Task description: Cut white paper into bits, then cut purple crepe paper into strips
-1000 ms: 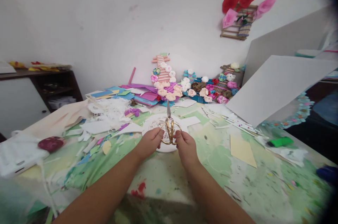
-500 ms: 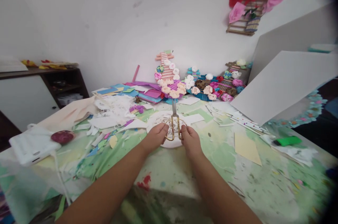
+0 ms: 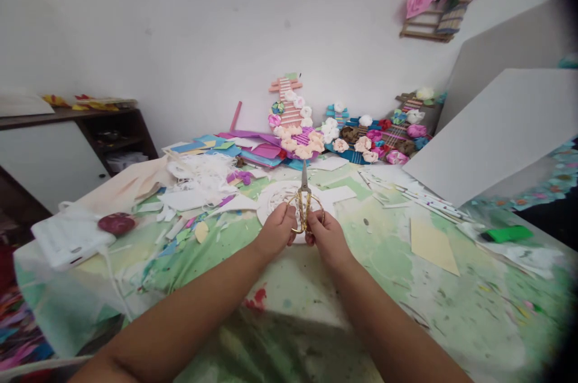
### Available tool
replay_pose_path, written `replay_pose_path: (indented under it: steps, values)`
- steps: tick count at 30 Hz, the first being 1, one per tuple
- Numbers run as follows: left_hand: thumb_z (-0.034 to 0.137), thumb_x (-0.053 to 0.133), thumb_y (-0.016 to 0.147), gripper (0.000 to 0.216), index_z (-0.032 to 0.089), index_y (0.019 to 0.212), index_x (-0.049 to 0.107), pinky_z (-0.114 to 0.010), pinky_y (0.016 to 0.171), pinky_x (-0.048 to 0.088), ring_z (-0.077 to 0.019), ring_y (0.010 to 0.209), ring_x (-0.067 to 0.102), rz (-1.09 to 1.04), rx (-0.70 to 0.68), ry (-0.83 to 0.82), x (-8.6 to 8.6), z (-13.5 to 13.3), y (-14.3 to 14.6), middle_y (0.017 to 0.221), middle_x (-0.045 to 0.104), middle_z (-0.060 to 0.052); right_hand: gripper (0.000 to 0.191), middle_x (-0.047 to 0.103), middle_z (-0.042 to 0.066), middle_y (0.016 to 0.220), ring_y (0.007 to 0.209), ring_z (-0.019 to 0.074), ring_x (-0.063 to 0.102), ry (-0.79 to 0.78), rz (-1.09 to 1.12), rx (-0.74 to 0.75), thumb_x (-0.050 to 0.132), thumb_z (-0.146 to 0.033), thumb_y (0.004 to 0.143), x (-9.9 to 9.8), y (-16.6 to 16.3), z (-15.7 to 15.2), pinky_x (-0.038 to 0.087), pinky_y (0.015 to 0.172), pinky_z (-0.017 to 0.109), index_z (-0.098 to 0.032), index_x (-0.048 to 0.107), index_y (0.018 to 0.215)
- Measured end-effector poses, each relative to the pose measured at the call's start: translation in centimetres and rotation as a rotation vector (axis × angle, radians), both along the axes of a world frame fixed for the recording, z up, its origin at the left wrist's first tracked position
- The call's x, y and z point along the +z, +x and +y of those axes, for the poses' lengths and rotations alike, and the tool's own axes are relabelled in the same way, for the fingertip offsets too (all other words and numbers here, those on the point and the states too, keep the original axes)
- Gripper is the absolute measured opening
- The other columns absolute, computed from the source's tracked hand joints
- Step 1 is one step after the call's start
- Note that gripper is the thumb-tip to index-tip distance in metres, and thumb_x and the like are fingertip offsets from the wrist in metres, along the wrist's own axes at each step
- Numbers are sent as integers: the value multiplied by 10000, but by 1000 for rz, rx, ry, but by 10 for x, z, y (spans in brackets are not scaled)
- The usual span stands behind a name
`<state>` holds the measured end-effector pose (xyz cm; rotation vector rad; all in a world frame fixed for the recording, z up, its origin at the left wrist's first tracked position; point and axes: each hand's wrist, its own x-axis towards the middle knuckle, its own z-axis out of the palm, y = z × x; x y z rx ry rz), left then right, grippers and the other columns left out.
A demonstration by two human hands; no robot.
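Observation:
A pair of gold-handled scissors points away from me, its blades closed together. My left hand grips the left handle loop, fingers curled round it. On the other loop, my right hand is closed in the same way. Beneath the scissors lies a round white plate-like piece with small pale scraps or cut-outs in its middle, partly hidden by my hands. White paper pieces lie against its right side.
Shredded white paper and coloured scraps lie to the left, near a white box-shaped device with a cable. Flower-decorated crafts lean on the wall. At right are a large white board, a yellow paper and a green object.
The two scissor handles have come slightly closer together between my hands. My view has shifted a little, so the table scene sits higher, and most things sit farther right.

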<state>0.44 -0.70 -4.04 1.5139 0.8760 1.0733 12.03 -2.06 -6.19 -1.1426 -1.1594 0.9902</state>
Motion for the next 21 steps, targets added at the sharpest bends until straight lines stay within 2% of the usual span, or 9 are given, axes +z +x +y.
replay_pose_path:
  steps: [9, 12, 16, 21]
  values:
    - [470, 293, 756, 319, 182, 619, 284, -181, 357, 294, -47, 322, 329, 8, 4, 25, 0, -1, -1, 389, 324, 89, 353, 443, -43, 374, 339, 58, 388, -16, 20, 155, 427, -463, 694, 7, -3, -8, 296, 382, 196, -156, 449, 520]
    - [473, 281, 758, 314, 184, 637, 280, -179, 363, 285, -45, 328, 321, 20, -26, 25, -1, -1, -1, 400, 329, 90, 353, 439, -41, 367, 326, 63, 383, -46, 53, 162, 426, -463, 694, 8, -3, -9, 289, 360, 198, -156, 456, 524]
    - [455, 334, 741, 276, 185, 711, 289, -172, 373, 270, -49, 345, 311, 105, -134, 51, -3, -4, -1, 399, 329, 99, 324, 430, -48, 373, 321, 65, 373, -66, 119, 94, 473, -455, 664, 10, 9, -8, 277, 342, 199, -158, 455, 535]
    - [364, 366, 741, 241, 183, 897, 331, -177, 413, 303, -64, 404, 378, 239, -397, 45, -3, -14, 2, 473, 399, 76, 299, 376, -61, 392, 351, 46, 336, 19, 234, -86, 522, -405, 644, 23, 36, -10, 243, 342, 188, -153, 451, 498]
